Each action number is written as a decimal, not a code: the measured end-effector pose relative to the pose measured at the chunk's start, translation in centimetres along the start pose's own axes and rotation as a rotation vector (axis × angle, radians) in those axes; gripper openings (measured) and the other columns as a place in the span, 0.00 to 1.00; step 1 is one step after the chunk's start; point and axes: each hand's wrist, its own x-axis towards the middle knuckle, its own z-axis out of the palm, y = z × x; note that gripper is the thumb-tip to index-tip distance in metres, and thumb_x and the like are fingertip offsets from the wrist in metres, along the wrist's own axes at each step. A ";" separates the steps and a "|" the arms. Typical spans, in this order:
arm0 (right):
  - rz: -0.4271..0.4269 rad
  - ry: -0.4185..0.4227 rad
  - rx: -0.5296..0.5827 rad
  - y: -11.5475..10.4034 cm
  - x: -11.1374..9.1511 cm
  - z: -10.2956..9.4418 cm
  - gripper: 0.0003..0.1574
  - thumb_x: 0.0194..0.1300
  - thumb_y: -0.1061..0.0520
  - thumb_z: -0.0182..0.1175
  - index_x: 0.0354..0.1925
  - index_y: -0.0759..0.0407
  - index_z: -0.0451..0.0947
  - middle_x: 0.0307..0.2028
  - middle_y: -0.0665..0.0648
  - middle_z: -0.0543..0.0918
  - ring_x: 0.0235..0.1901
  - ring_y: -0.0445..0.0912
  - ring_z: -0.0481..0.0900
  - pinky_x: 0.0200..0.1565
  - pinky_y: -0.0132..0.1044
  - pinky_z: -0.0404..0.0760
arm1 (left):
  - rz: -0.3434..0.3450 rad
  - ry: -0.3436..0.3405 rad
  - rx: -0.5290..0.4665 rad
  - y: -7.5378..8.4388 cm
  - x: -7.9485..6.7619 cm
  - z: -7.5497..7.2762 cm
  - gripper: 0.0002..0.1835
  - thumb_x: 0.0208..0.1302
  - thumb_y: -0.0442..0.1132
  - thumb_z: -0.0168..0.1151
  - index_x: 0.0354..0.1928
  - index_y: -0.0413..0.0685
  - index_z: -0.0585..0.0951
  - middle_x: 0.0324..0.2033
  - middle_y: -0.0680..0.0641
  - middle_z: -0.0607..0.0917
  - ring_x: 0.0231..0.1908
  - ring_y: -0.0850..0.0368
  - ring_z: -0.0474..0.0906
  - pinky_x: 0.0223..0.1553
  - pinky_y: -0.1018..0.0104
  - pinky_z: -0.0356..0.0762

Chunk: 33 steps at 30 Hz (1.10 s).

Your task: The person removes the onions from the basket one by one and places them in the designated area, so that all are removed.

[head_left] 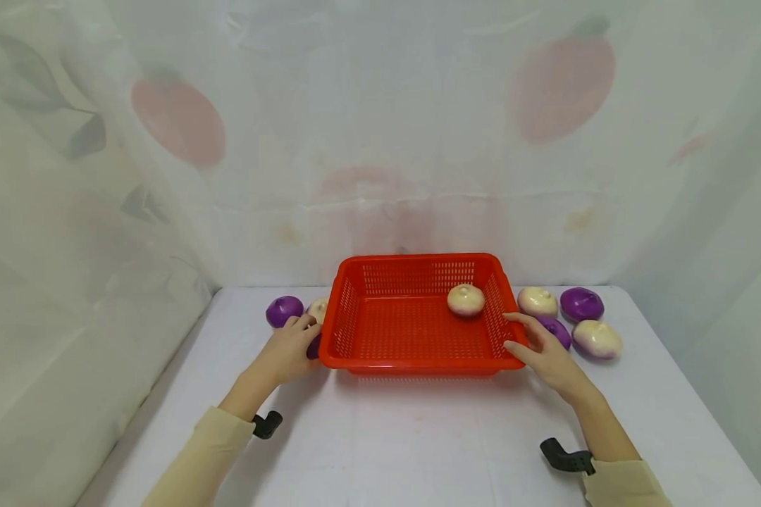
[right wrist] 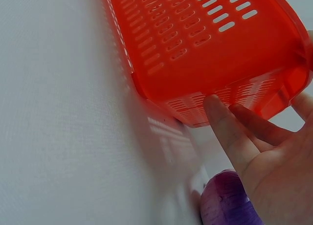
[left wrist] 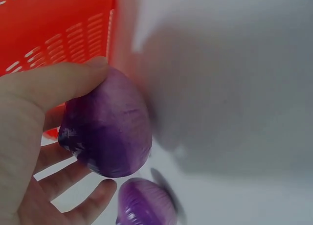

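A red plastic basket stands in the middle of the table. My left hand is at its left side and holds a purple onion, thumb over it and fingers on the far side. Another purple onion lies close by. On the basket's right side, my right hand holds the rim. In the right wrist view, some fingertips of that hand rest against the outer wall. Inside the basket, toward the back right, sits a whitish onion.
Left of the basket lie a purple onion and a partly hidden whitish onion. To its right are purple onions and whitish onions. The white table is backed by a fruit-patterned curtain.
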 end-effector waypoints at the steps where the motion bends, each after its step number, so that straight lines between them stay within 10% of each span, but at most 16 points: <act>1: 0.001 0.000 0.004 0.1 0.0 0.0 0.36 0.74 0.51 0.60 0.74 0.54 0.61 0.78 0.65 0.52 0.72 0.66 0.59 0.61 0.43 0.75 | -0.004 -0.002 0.002 -0.1 0.0 0.2 0.30 0.47 0.47 0.81 0.53 0.47 0.82 0.49 0.43 0.80 0.47 0.40 0.75 0.45 0.43 0.81; 5: -0.001 -0.001 0.026 0.3 0.1 0.0 0.36 0.74 0.50 0.60 0.74 0.54 0.61 0.77 0.66 0.55 0.71 0.66 0.62 0.54 0.26 0.75 | -0.005 0.009 -0.002 -0.2 0.1 0.9 0.31 0.46 0.46 0.80 0.54 0.46 0.82 0.48 0.42 0.80 0.46 0.40 0.74 0.44 0.44 0.80; 33: -0.026 -0.004 0.057 0.0 0.0 0.1 0.35 0.75 0.55 0.60 0.74 0.58 0.61 0.77 0.67 0.54 0.70 0.67 0.62 0.53 0.22 0.73 | -0.087 0.036 -0.110 -0.7 0.6 -3.1 0.19 0.64 0.41 0.68 0.54 0.39 0.82 0.48 0.40 0.80 0.50 0.41 0.75 0.49 0.42 0.80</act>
